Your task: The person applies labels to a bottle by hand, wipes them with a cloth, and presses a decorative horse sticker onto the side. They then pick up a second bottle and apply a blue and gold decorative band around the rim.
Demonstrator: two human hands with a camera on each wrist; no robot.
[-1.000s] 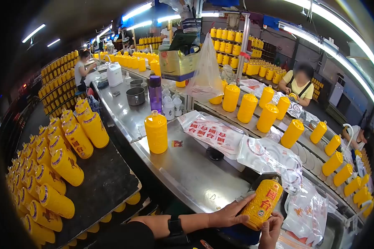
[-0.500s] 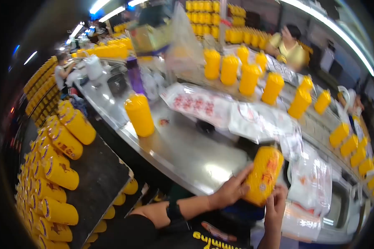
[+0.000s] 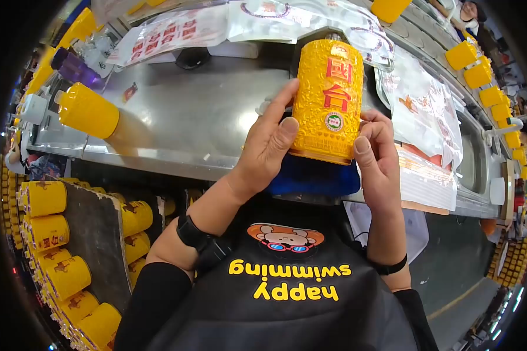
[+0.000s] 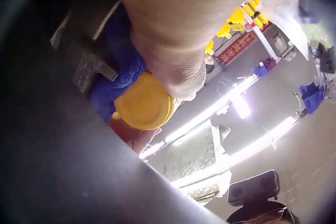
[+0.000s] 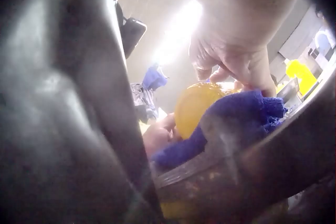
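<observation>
A yellow embossed bottle [image 3: 328, 99] with red characters and a small round label lies tilted before me in the head view, its neck pointing away. My left hand [image 3: 263, 146] grips its left side, thumb on the front and fingers reaching behind. At the lower right edge, my right hand [image 3: 380, 155] holds it with curled fingers and thumb. Below the bottle is a blue cloth [image 3: 316, 178]. The left wrist view shows the bottle's round yellow base [image 4: 144, 103] between both hands; in the right wrist view, blue towelling [image 5: 231, 116] partly covers the bottle.
Another yellow bottle [image 3: 88, 111] stands on the steel table [image 3: 175, 117] at left. Printed plastic sheets [image 3: 421, 105] lie along the back and right, near a sink [image 3: 474, 152]. Several yellow bottles [image 3: 67, 275] crowd a dark board [image 3: 102, 234] at lower left.
The head view has swung down and right, so the bottle and both hands now appear higher and larger. Both hands still hold the bottle.
</observation>
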